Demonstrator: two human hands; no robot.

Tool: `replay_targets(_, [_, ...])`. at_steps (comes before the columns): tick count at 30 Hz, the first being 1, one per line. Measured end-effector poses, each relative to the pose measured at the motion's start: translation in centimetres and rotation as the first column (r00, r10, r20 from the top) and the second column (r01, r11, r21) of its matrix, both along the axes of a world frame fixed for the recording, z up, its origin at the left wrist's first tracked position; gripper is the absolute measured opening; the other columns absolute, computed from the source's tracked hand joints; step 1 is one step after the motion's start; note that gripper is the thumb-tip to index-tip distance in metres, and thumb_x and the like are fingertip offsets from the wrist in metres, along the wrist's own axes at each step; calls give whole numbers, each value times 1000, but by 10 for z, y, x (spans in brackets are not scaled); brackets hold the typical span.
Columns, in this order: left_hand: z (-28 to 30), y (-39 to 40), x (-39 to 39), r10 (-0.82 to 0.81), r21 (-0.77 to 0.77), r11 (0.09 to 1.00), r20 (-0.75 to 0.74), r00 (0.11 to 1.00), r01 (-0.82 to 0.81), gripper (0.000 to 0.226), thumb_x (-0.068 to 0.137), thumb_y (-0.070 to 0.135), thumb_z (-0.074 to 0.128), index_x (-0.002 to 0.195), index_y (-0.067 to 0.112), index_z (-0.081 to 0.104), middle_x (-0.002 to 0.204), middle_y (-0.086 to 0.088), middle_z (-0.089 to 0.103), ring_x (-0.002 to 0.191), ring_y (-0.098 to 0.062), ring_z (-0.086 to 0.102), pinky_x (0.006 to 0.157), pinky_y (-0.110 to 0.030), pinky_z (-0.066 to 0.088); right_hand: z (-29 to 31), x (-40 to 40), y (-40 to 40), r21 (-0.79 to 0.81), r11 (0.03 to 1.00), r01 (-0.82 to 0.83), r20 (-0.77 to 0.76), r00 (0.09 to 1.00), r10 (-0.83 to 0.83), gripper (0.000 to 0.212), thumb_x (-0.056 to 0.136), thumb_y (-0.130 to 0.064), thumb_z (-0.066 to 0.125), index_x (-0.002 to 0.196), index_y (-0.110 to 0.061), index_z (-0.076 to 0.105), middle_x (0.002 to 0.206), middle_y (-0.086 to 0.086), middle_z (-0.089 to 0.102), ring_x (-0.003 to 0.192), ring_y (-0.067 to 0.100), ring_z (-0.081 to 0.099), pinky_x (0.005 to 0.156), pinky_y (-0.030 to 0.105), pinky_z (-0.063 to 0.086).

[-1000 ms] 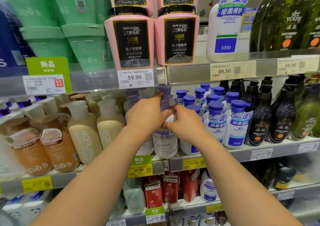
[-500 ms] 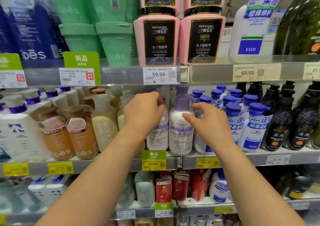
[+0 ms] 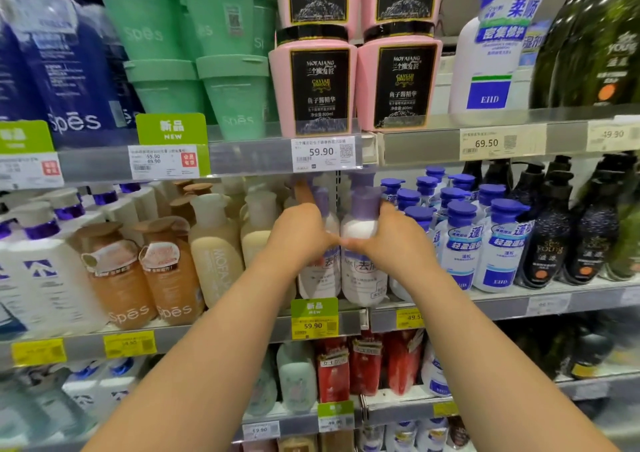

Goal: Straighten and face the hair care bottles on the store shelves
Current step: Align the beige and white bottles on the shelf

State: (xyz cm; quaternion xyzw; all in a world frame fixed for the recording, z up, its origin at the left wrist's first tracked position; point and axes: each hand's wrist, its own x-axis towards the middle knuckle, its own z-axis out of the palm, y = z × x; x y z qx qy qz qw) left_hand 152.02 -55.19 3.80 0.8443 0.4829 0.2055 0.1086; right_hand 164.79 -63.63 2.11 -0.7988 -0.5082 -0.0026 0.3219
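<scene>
A shop aisle, three tiers of metal shelving packed with hair care, price tags clipped along every edge. On the middle shelf (image 3: 502, 301), two white bottles with purple pump caps stand side by side at the front, labels facing out. The right-hand white bottle (image 3: 363, 271) has both of the person's hands on its shoulder: the right hand (image 3: 394, 244) curls round it from the right, fingers wrapped over the upper body just under the purple cap, and the left hand (image 3: 299, 235) meets it from the left, thumb tips nearly touching. The left hand also covers the top of the neighbouring white bottle (image 3: 317, 275), and with the blur there I can't say which of the two it actually grips.

Just right of the right hand stands a cluster of blue-capped EHD bottles (image 3: 498, 247), then dark pump bottles (image 3: 547, 244) beyond. Left of the left hand are cream MOFAJANG bottles (image 3: 214, 247), then brown Spes bottles (image 3: 117, 278). Above the hands sit two pink jars with black labels (image 3: 313, 84), green tubes (image 3: 235, 95) to their left, and a 59.90 price tag (image 3: 323, 153) right over the knuckles. Below the forearms, red packs (image 3: 332, 368) line the lower shelf.
</scene>
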Motion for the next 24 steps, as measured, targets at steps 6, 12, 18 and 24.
replay_targets(6, [0,-2,-5,7,120,993,-27,1000,-4,79,78,42,77,129,-3,37,103,-20,66,94,-37,64,76,-40,53,-2,7,-2,-2,1000,-12,7,1000,12,72,71,-52,81,126,-18,48,115,7,68,103,33,64,70,36,47])
replay_targets(12, [3,-5,-12,-19,114,993,-65,998,27,89,77,43,77,136,-2,28,120,-22,58,106,-37,60,80,-38,51,6,17,-6,-73,996,-54,34,998,57,70,77,-50,79,129,-15,46,119,7,66,107,31,63,71,36,45])
replay_targets(18, [-1,-4,-16,-19,112,993,-12,1000,21,103,75,43,80,143,1,15,121,-20,58,104,-35,61,72,-33,46,1,22,-6,-48,996,-81,24,996,82,71,77,-50,79,133,-21,45,119,5,68,107,31,64,73,36,46])
replay_targets(24, [-7,-8,-33,-76,148,987,106,991,60,112,75,45,79,147,28,-5,114,-10,67,91,-27,67,76,-42,57,-5,14,-15,109,991,76,19,997,-78,67,81,-60,72,131,-21,53,128,3,64,115,28,61,80,40,49])
